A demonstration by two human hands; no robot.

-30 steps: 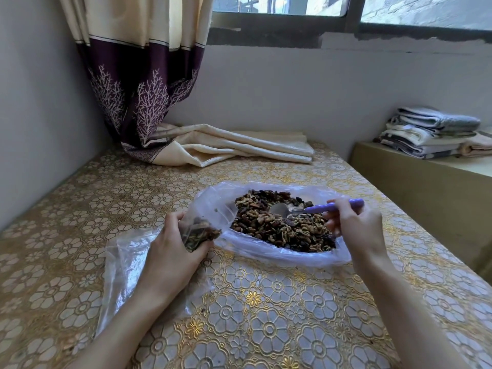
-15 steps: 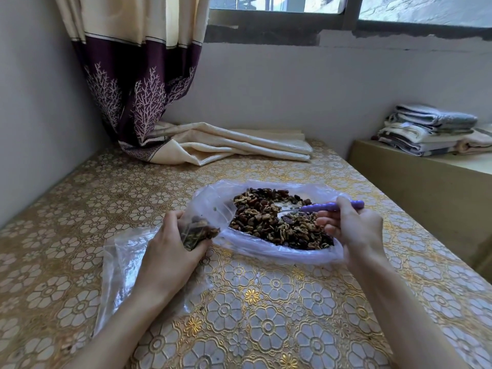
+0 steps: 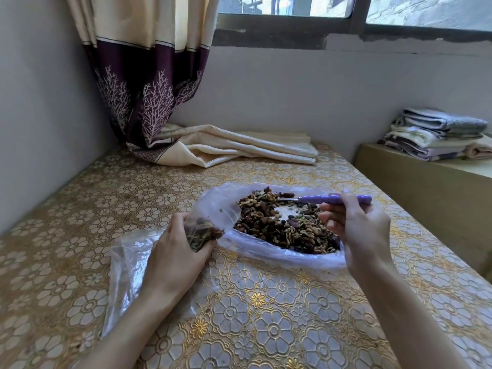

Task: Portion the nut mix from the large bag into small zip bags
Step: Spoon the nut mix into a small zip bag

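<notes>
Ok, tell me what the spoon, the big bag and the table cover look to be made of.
Spoon: purple handle looks like matte plastic; the neck is shiny, likely metal; its bowl is buried in the nuts. Big bag: thin clear plastic film, glossy and wrinkled, nuts showing through. Table cover: probably embossed vinyl, a raised gold and cream flower pattern with a sheen.

I can make out no readable text, labels, brands, numbers or signs on anything in my view.
</notes>
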